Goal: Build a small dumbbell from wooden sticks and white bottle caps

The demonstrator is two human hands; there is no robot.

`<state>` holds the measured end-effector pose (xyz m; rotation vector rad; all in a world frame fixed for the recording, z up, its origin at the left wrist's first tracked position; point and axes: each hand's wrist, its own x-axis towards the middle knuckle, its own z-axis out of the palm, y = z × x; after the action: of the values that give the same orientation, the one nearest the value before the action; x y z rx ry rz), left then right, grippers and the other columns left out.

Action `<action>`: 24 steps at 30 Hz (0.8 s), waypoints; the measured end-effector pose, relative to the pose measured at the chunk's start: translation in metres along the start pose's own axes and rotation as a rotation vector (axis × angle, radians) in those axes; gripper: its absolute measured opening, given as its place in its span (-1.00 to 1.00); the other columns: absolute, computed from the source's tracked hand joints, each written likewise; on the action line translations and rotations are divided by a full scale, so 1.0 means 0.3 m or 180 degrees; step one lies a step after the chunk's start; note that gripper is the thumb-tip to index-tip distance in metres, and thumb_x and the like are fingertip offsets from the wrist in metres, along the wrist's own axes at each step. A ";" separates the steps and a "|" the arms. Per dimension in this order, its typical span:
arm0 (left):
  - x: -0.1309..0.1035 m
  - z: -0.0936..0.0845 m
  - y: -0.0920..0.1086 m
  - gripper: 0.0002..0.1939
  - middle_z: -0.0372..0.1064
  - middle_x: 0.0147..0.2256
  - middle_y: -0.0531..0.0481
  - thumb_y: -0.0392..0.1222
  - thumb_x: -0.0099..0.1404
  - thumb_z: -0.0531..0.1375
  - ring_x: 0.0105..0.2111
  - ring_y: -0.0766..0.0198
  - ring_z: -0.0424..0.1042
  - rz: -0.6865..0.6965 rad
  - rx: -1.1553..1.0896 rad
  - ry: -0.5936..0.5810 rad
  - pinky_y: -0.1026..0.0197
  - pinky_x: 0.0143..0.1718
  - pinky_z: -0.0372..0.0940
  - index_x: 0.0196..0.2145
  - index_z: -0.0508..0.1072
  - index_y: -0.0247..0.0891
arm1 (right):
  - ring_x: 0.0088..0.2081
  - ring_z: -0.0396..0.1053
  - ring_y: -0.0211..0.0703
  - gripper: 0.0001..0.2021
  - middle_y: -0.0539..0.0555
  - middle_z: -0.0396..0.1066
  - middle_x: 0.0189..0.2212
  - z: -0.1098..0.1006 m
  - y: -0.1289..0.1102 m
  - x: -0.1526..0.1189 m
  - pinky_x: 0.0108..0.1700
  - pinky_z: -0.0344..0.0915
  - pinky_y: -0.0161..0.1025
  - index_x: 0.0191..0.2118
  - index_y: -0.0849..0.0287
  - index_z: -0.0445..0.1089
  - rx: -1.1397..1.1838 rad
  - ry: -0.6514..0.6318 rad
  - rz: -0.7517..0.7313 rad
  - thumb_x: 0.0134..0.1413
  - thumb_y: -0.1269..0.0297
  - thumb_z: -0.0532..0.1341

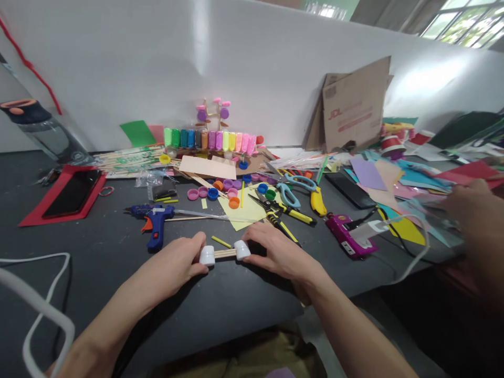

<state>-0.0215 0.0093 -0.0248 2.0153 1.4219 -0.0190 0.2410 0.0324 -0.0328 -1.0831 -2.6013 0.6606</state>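
Two white caps, the left one and the right one, sit at the two ends of a short bundle of wooden sticks low over the dark table. My left hand pinches the left cap between thumb and fingers. On the other side, my right hand has thumb and fingers closed on the right cap. A short yellow-green stick lies just beyond the bundle. The blue glue gun rests on the table beyond my left hand.
Pliers, blue-handled scissors, coloured caps and a yellow sheet lie beyond my hands. A purple device with a cable is at right. Another person's hand reaches in there. A bottle stands far left.
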 end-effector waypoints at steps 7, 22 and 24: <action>-0.001 0.003 -0.004 -0.77 0.33 -0.35 0.05 -0.14 0.31 0.17 -0.39 0.19 0.29 -0.0008 -0.0022 -0.0022 0.20 -0.39 0.00 -0.33 0.11 -0.13 | -0.09 0.33 -0.01 -0.85 0.12 0.43 -0.18 0.001 0.001 -0.002 -0.04 0.22 -0.10 -0.14 0.17 0.38 0.0006 0.0000 0.0005 0.23 0.27 0.30; 0.006 0.003 -0.003 -0.77 0.32 -0.36 0.05 -0.16 0.30 0.18 -0.40 0.20 0.28 -0.0004 -0.0029 -0.0035 0.21 -0.40 -0.02 -0.34 0.12 -0.14 | -0.10 0.33 0.00 -0.85 0.12 0.44 -0.18 -0.001 -0.002 -0.001 -0.05 0.21 -0.12 -0.15 0.17 0.38 -0.0034 -0.0012 0.0010 0.23 0.27 0.31; 0.005 0.005 -0.007 -0.77 0.32 -0.36 0.05 -0.16 0.31 0.18 -0.40 0.20 0.28 -0.0006 -0.0030 -0.0022 0.20 -0.40 -0.02 -0.34 0.12 -0.14 | -0.09 0.33 0.00 -0.84 0.12 0.44 -0.17 0.000 -0.001 -0.001 -0.05 0.21 -0.12 -0.14 0.17 0.38 -0.0034 -0.0014 0.0009 0.23 0.26 0.31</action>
<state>-0.0219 0.0102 -0.0277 2.0046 1.4170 -0.0198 0.2410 0.0319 -0.0325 -1.0897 -2.6104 0.6511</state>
